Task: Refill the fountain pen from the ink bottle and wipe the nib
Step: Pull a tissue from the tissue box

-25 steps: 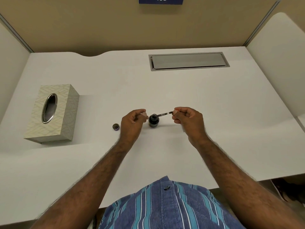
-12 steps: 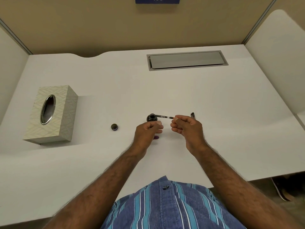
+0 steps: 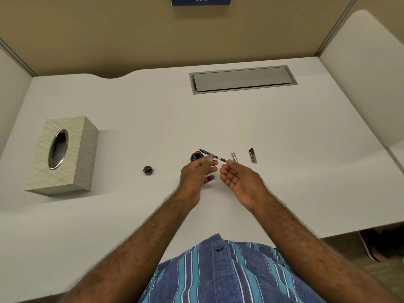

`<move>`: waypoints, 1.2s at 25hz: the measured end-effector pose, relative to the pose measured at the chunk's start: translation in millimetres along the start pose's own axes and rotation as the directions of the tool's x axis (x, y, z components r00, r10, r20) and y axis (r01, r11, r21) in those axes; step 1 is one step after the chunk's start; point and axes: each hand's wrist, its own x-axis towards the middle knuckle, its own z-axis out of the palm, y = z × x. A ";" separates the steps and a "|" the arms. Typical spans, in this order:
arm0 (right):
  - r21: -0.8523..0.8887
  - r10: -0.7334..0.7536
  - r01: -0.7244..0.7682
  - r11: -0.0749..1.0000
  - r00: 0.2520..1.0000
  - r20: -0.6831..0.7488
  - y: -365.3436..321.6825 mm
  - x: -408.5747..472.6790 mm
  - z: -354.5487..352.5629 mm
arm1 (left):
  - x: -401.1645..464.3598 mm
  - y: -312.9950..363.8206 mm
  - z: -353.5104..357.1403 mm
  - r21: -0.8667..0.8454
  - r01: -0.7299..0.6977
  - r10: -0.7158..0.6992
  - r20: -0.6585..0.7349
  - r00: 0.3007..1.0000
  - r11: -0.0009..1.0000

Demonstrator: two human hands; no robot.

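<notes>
The fountain pen section (image 3: 211, 155), stripped of its barrel and cap, is held slanted above the table (image 3: 284, 182), its dark nib end pointing up and away to the left, over the open ink bottle (image 3: 196, 156), and its tail end, with a red band, pointing toward the right hand. Whether the nib touches the bottle rim cannot be told.

The left hand (image 3: 197, 174) pinches the pen near its middle between thumb and forefinger; the other fingers (image 3: 213, 169) are loosely curled beneath, and one fingertip shows a purple ink stain. The right hand (image 3: 239, 180) lies palm up, fingers half open and relaxed, its fingertips meeting the pen's tail end; it may be pinching that end lightly, but this is not clear.

The ink bottle stands on the table just beyond the left fingers, uncapped. Its cap (image 3: 148, 170) lies on the table well to the left of the left hand.

Just beyond the right fingertips lies a silver pen barrel (image 3: 234, 157), and a little farther right a dark pen cap (image 3: 252, 155) with a clip, both flat on the table and apart from each other.

Far to the left of both hands stands a patterned tissue box (image 3: 65, 154) with an oval metal-rimmed opening on top. Beyond the fingers, toward the back of the table, is a grey recessed cable hatch (image 3: 242, 79). The person wears a blue striped shirt (image 3: 229, 274).
</notes>
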 end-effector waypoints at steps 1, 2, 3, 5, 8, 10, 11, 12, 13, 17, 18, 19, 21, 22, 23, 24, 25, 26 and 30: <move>0.010 0.021 -0.021 1.000 1.000 0.010 0.5 -0.7 0.5 | -0.3 0.0 -0.3 -0.009 -0.009 0.009 0.003 1.000 1.000; 0.011 0.040 -0.040 0.999 0.999 0.021 1.2 -0.9 0.9 | -0.8 0.5 -0.7 -0.015 -0.020 0.020 0.006 1.000 1.000; 0.003 0.055 -0.055 0.998 0.998 0.032 2.2 -1.2 1.2 | -1.4 1.0 -1.3 -0.019 -0.032 0.033 0.011 0.999 0.999; -0.027 0.073 -0.071 0.997 0.996 0.055 3.9 -2.1 1.7 | -2.7 2.2 -3.7 -0.027 -0.055 0.055 0.021 0.998 0.998; -0.140 0.054 -0.040 0.989 0.994 0.098 4.4 -4.0 1.0 | -3.0 4.5 -10.1 -0.007 -0.092 0.092 0.031 0.995 0.996; -0.271 -0.008 0.041 0.962 0.992 0.123 3.6 -5.8 0.8 | -3.4 6.6 -13.9 0.038 -0.128 0.127 0.039 0.991 0.991; -0.346 -0.057 0.101 0.933 0.989 0.134 2.7 -7.0 1.5 | -3.9 7.9 -15.3 0.067 -0.147 0.144 0.044 0.989 0.987; -0.422 -0.115 0.168 0.891 0.982 0.148 1.6 -8.0 2.4 | -4.4 9.0 -16.3 0.096 -0.164 0.160 0.049 0.986 0.982; -0.488 -0.173 0.237 0.840 0.970 0.173 0.7 -9.3 4.0 | -4.8 10.0 -17.1 0.122 -0.177 0.172 0.055 0.984 0.977; -0.647 -0.306 0.417 0.639 0.909 0.283 -0.7 -11.3 10.1 | -6.7 14.3 -18.1 0.181 -0.203 0.191 0.077 0.978 0.962; -0.662 -0.319 0.436 0.610 0.900 0.298 -0.8 -11.8 11.7 | -7.2 16.0 -18.5 0.191 -0.204 0.192 0.080 0.978 0.960; -0.671 -0.331 0.451 0.589 0.892 0.308 -0.9 -12.6 13.2 | -7.4 17.7 -19.1 0.201 -0.205 0.193 0.081 0.978 0.958; -0.685 -0.358 0.475 0.552 0.877 0.320 -0.8 -13.4 15.8 | -8.0 21.7 -21.6 0.226 -0.207 0.194 0.078 0.978 0.952; -0.688 -0.369 0.482 0.543 0.873 0.320 -0.1 -13.6 16.9 | -8.5 23.9 -23.3 0.240 -0.211 0.198 0.080 0.977 0.948; -0.691 -0.376 0.483 0.538 0.871 0.316 1.4 -13.5 18.8 | -8.7 26.0 -25.4 0.252 -0.216 0.201 0.085 0.976 0.943; -0.691 -0.382 0.483 0.537 0.870 0.312 2.9 -13.5 20.8 | -9.1 28.0 -27.5 0.263 -0.222 0.204 0.091 0.975 0.939; -0.689 -0.385 0.484 0.540 0.870 0.308 4.4 -13.7 23.2 | -9.7 30.0 -29.7 0.270 -0.226 0.208 0.092 0.974 0.936; -0.684 -0.388 0.485 0.545 0.869 0.308 5.9 -14.3 26.1 | -10.8 32.5 -31.9 0.276 -0.229 0.212 0.090 0.973 0.933; -0.667 -0.391 0.500 0.553 0.862 0.322 11.8 -17.0 41.7 | -15.4 44.9 -44.5 0.291 -0.244 0.226 0.095 0.969 0.925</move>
